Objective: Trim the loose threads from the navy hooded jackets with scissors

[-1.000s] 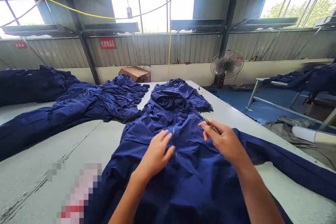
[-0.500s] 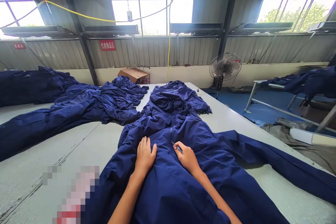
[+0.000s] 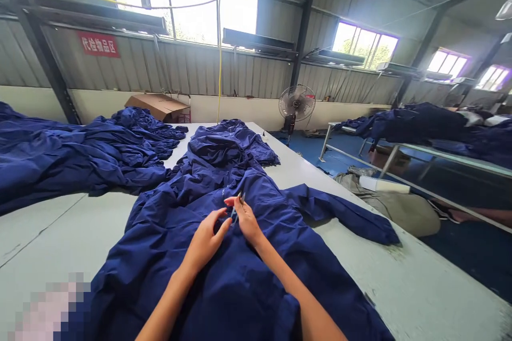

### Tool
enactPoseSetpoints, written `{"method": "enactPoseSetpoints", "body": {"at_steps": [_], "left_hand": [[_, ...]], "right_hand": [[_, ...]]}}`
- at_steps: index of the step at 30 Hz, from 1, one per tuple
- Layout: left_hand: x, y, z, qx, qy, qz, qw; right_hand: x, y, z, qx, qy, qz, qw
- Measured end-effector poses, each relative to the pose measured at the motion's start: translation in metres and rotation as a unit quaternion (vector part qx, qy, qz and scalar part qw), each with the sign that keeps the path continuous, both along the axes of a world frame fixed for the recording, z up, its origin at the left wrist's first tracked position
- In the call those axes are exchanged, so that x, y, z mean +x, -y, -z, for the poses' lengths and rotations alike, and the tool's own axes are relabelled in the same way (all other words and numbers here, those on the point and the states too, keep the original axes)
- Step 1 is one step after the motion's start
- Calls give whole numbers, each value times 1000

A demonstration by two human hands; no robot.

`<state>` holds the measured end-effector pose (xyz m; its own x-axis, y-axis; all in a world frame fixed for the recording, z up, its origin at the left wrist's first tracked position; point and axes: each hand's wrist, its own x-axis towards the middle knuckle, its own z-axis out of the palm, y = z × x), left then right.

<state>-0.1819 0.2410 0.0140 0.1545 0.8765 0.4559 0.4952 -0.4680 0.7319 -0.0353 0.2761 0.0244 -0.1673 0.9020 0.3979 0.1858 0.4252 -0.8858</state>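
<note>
A dark blue hooded jacket (image 3: 256, 272) lies spread across the table before me, its hood (image 3: 218, 149) pointing away and its front zip running down the middle. Over the chest, my right hand (image 3: 248, 221) is closed on a small pointed tool (image 3: 234, 215) with a bluish handle; the tip points up and most of the tool is hidden by fingers. My left hand (image 3: 208, 237) is just left of it, fingers curved, thumb apart, with nothing visible in it. Whether its fingertips touch the tool, I cannot tell.
More dark blue garments are heaped on the white table (image 3: 360, 272) at the left (image 3: 80, 154). Another folded one (image 3: 256, 144) lies beyond the hood. A standing fan (image 3: 296, 104), a cardboard box (image 3: 158, 105) and a second table (image 3: 452, 154) with clothes are farther off.
My left hand has lifted off the jacket and come close to my right hand. The tool's tip has turned upward. My view has swung to the right.
</note>
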Motion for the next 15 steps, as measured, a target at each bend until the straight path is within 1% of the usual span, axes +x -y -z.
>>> {"method": "enactPoseSetpoints", "body": {"at_steps": [2, 4, 6, 8, 10, 11, 13, 15], "left_hand": [[6, 0, 7, -20, 16, 17, 1000], [6, -2, 11, -26, 29, 27, 999], [3, -3, 10, -35, 59, 45, 997], [-1, -2, 5, -51, 101, 65, 991], [-5, -2, 0, -65, 134, 67, 987], [-7, -1, -2, -71, 146, 62, 985], [-9, 0, -4, -82, 162, 55, 982], [-9, 2, -4, -92, 170, 55, 980]], "right_hand": [[-6, 7, -4, 6, -5, -40, 999], [-12, 13, -5, 8, 0, -68, 998], [-12, 13, -7, 7, 11, -69, 998], [-4, 7, -11, 6, 29, -45, 999], [18, -2, -18, 1, 54, -1, 999], [35, -6, -22, -3, 70, 29, 997], [79, -8, -29, -17, 109, 103, 989], [134, -3, -33, -36, 152, 186, 970]]}}
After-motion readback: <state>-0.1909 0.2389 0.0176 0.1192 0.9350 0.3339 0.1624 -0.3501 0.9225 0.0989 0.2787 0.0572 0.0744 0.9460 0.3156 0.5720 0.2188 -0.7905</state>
